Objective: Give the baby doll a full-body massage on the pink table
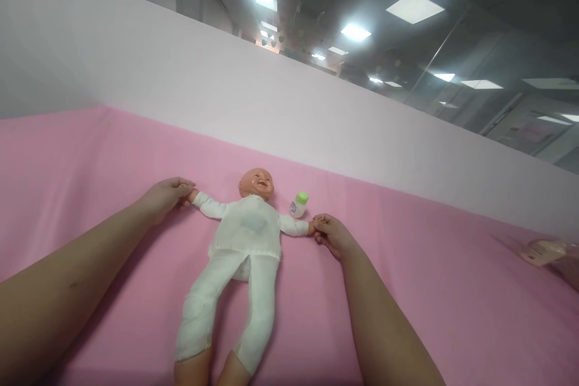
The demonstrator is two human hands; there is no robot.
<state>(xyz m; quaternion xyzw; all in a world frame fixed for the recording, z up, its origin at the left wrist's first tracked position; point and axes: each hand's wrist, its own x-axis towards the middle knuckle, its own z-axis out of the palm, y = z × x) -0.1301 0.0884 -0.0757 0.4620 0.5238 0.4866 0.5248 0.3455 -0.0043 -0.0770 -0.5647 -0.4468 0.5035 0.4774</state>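
A baby doll (244, 241) in white clothes lies on its back on the pink sheet (90, 163), arms spread wide. My left hand (166, 196) pinches the doll's hand on the left side. The doll's other hand is gripped by my right hand (332, 234). A small white bottle with a green cap (298, 204) stands just beside the doll's head, close above my right hand.
A white partition wall (226, 90) runs along the far edge of the pink sheet. At the right edge lies a pale packet (543, 251), with part of another person's hand beside it.
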